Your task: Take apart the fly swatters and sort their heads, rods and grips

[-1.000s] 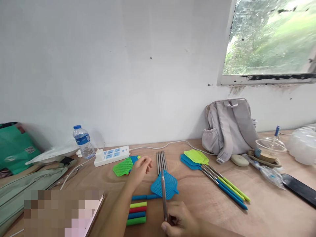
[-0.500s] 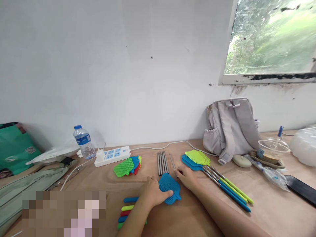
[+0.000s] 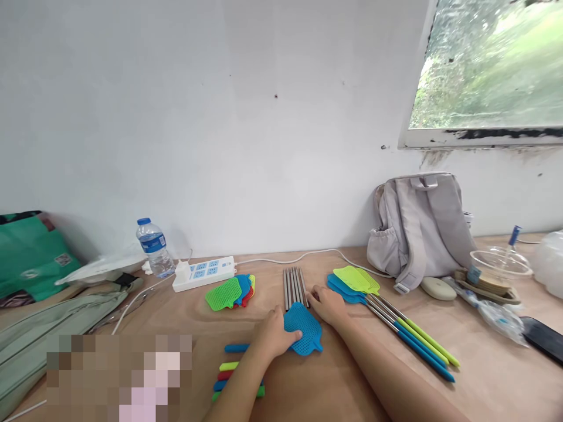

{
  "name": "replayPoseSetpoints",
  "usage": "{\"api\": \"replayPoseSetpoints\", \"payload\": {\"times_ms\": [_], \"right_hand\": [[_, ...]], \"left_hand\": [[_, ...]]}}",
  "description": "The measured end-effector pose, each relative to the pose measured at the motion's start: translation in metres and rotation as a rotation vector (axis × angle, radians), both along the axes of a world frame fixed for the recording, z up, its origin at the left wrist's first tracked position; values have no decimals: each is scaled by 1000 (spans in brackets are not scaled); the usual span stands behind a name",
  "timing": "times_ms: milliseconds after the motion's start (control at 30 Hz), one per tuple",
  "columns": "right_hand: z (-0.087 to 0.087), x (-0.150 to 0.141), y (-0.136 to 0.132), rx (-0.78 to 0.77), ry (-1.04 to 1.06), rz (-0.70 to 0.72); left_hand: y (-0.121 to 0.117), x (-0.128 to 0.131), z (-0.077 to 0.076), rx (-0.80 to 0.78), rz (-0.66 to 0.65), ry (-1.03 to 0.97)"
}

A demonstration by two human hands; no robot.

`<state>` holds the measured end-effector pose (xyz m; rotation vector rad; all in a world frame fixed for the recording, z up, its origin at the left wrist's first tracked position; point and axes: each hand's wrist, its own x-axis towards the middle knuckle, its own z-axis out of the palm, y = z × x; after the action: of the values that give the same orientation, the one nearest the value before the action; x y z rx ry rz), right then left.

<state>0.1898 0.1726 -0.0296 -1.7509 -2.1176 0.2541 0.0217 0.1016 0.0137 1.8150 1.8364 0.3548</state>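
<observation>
My left hand [image 3: 273, 335] grips a blue perforated fly swatter head [image 3: 303, 331], thumb over its face, just above the table. Beyond it lies a row of several thin metal rods [image 3: 294, 287], side by side. At the row's right edge my right hand [image 3: 326, 303] has its fingers curled onto the outermost rod; the fingertips are partly hidden. Left of my left forearm are several coloured handle grips [image 3: 236, 348] in blue, yellow, red and green, partly covered by the arm. A pile of loose swatter heads [image 3: 223, 294] rests farther left.
Assembled swatters [image 3: 407, 328] in blue and yellow lie on the right. Behind them stand a grey backpack [image 3: 422, 228] and a plastic cup [image 3: 499, 266]. A power strip [image 3: 204, 274] and water bottle [image 3: 155, 247] are at back left; a black phone [image 3: 545, 337] lies far right.
The single rod that lay apart on the right has moved left against the row with my right hand. My left hand still holds the blue swatter head. The view has shifted slightly.
</observation>
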Motion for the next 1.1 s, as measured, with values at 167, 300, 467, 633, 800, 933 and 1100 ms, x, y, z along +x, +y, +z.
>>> {"api": "replayPoseSetpoints", "payload": {"times_ms": [167,300,467,633,800,933,1100], "right_hand": [[1,1,-3,9,30,31],[1,3,-6,12,66,56],[-1,5,-5,15,112,60],[-5,5,-3,24,176,69],[-8,10,-3,53,282,82],[-10,18,-13,102,377,110],[-9,40,-43,142,442,147]], "left_hand": [[13,-7,-5,43,5,-202],[27,-29,5,103,136,-379],[38,-81,21,207,364,-546],[45,-130,16,225,574,-509],[52,-154,5,192,684,-341],[51,-155,7,200,693,-232],[46,-145,15,205,587,-206]]}}
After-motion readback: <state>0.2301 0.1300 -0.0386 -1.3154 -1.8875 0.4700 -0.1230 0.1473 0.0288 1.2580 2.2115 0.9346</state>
